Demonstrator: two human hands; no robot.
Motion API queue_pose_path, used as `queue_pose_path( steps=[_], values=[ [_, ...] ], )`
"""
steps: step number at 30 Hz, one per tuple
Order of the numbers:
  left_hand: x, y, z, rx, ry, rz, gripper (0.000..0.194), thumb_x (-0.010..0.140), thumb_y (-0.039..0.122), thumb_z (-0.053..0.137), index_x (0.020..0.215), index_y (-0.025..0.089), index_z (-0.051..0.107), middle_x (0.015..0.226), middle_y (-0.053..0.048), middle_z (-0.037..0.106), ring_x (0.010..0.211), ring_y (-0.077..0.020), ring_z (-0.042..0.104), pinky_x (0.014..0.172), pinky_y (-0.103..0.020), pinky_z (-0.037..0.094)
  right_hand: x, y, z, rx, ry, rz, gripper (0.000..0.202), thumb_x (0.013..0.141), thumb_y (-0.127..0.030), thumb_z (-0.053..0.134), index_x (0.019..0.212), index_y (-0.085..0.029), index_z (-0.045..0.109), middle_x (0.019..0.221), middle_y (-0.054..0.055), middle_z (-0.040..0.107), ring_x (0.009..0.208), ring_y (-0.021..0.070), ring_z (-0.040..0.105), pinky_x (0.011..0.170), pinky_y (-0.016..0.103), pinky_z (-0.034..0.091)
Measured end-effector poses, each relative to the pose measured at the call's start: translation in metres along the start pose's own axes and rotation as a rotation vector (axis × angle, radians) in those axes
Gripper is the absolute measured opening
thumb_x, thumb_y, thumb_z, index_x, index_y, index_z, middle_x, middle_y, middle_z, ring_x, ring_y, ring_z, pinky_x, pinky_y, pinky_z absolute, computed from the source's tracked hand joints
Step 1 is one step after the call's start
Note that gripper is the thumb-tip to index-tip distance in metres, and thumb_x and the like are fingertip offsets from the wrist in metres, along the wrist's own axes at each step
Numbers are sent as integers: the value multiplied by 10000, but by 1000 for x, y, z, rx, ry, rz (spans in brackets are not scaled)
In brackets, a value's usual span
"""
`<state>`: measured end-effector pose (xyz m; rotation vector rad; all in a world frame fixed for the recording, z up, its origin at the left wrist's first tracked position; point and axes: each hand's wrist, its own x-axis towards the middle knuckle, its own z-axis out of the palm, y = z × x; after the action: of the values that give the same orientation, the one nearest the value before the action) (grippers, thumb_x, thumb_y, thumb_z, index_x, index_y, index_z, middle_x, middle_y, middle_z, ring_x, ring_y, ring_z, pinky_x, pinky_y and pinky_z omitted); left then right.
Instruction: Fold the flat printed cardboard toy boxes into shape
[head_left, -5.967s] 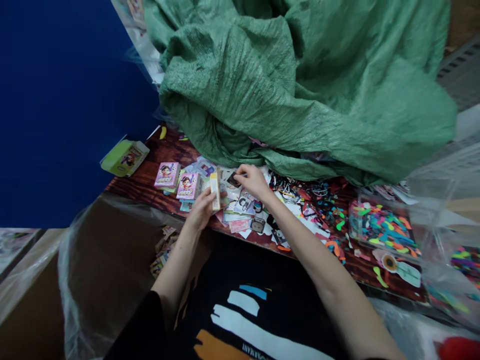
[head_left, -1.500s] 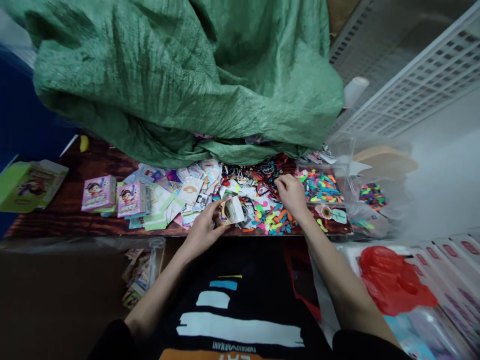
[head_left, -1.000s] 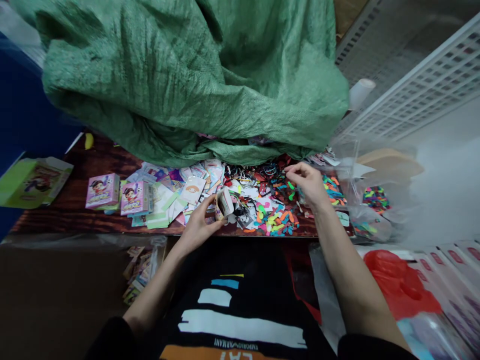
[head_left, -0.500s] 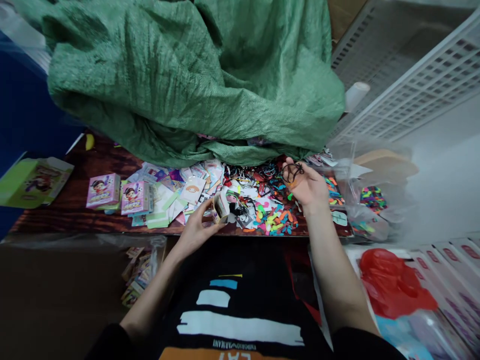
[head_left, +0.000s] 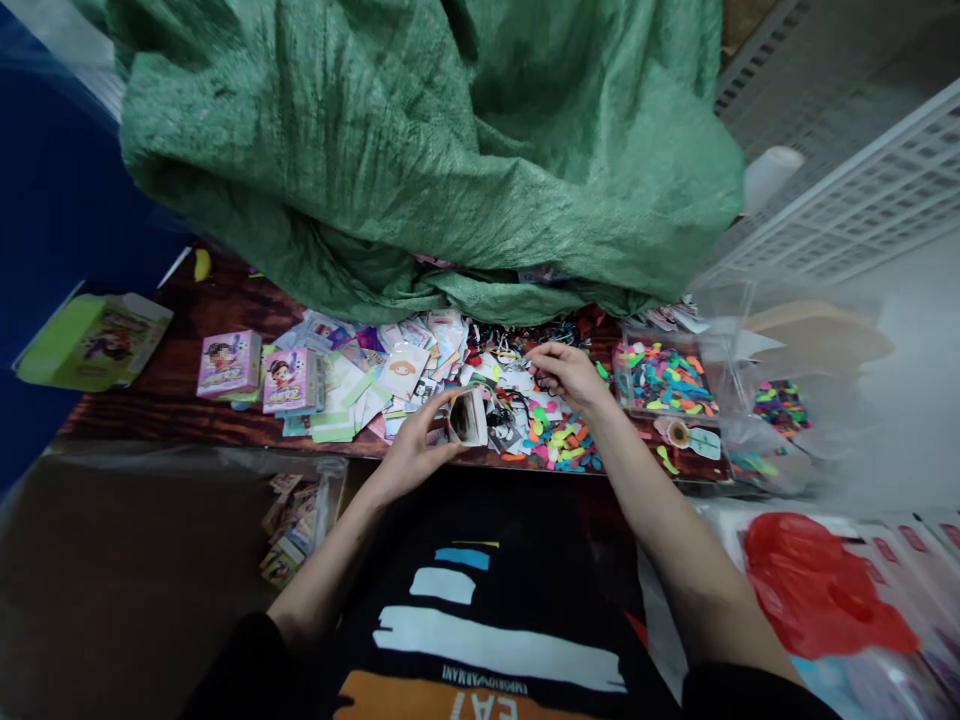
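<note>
My left hand is wrapped around a small box, whose open end faces right and shows a dark inside. My right hand hovers above the pile with its fingers pinched together. Thin black cord shows at those fingertips, partly hidden by them. Below lie small bright-coloured pieces and a tangle of dark strings. Left of the box, paper cards and stickers are spread in a loose heap. Two pink printed boxes stand farther left.
A large green woven sack overhangs the back of the wooden table. At right, a clear tray contains more coloured pieces, near a white plastic basket. A flattened green box lies far left; a red bag sits lower right.
My right hand has moved left from beside the tray to near the box, its open palm turning into a pinch. The box now tips its opening more toward view. The view has shifted slightly.
</note>
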<state>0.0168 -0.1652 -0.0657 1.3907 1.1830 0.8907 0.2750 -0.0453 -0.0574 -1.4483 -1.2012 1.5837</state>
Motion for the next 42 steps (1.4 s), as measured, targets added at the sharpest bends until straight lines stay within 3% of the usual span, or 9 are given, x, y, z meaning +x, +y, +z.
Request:
queue_pose_path(
  steps=[3, 5, 8, 10, 21, 28, 33, 38, 42],
  values=[
    [1, 1, 4, -44, -16, -25, 639, 772, 174, 688, 1378, 260, 505, 1452, -88, 530, 1273, -274, 568, 1024, -396, 516, 9, 7, 14, -526, 82, -118, 92, 789, -205, 623, 764, -193, 711, 806, 32, 705, 714, 162, 611, 675, 281, 477],
    [0, 3, 6, -45, -21, -34, 647, 774, 168, 678, 1389, 259, 497, 1448, -95, 530, 1254, -272, 581, 1016, -396, 521, 14, 9, 22, -816, 121, -169, 186, 823, -205, 597, 940, -197, 741, 987, 70, 723, 908, 226, 653, 815, 335, 485],
    [0, 3, 5, -40, -24, -36, 654, 779, 174, 676, 1400, 258, 488, 1446, -95, 529, 1234, -262, 593, 1015, -390, 524, 17, 8, 31, -1107, 117, -178, 420, 840, -338, 650, 1234, -193, 658, 1179, 123, 665, 1029, 292, 638, 835, 364, 480],
    [0, 1, 3, -27, -5, -20, 653, 775, 184, 689, 1395, 253, 496, 1452, -90, 526, 1263, -263, 573, 1034, -389, 513, 17, 7, 33, -1192, 82, -171, 462, 832, -377, 666, 1259, -203, 633, 1200, 121, 645, 1037, 298, 630, 811, 351, 475],
    [0, 4, 7, -26, 16, -29, 650, 773, 220, 699, 1391, 259, 504, 1465, -91, 522, 1286, -279, 564, 1047, -418, 510, 11, 12, 17, -1172, 154, -166, 354, 765, -244, 634, 1112, -208, 569, 1145, 111, 583, 876, 268, 602, 679, 331, 426],
    [2, 3, 5, 8, 26, -12, 661, 765, 195, 703, 1394, 256, 509, 1463, -85, 529, 1349, -279, 508, 1106, -418, 460, 15, 16, 8, -1009, 190, -331, 202, 796, -189, 553, 992, -214, 597, 1001, 84, 675, 906, 262, 614, 774, 339, 449],
    [5, 3, 5, 0, 27, -17, 649, 772, 255, 725, 1384, 249, 508, 1445, -91, 544, 1302, -274, 551, 1066, -413, 495, 12, 9, -2, -998, 149, -286, 181, 840, -197, 561, 970, -223, 684, 969, 71, 734, 907, 258, 660, 811, 351, 468],
    [26, 12, 3, -6, 33, -8, 679, 742, 304, 752, 1374, 223, 515, 1391, -108, 576, 1252, -295, 574, 970, -417, 551, 19, 3, -6, -937, -4, -293, 238, 912, -264, 526, 935, -219, 758, 996, 75, 767, 923, 246, 694, 860, 351, 493],
    [62, 18, -6, -120, 10, 11, 685, 682, 320, 796, 1311, 219, 542, 1325, -105, 611, 1231, -307, 578, 916, -388, 557, 40, -6, -7, -942, 158, -335, 350, 869, -184, 523, 1142, -247, 732, 1144, 64, 745, 1074, 267, 667, 976, 394, 482]
  ],
)
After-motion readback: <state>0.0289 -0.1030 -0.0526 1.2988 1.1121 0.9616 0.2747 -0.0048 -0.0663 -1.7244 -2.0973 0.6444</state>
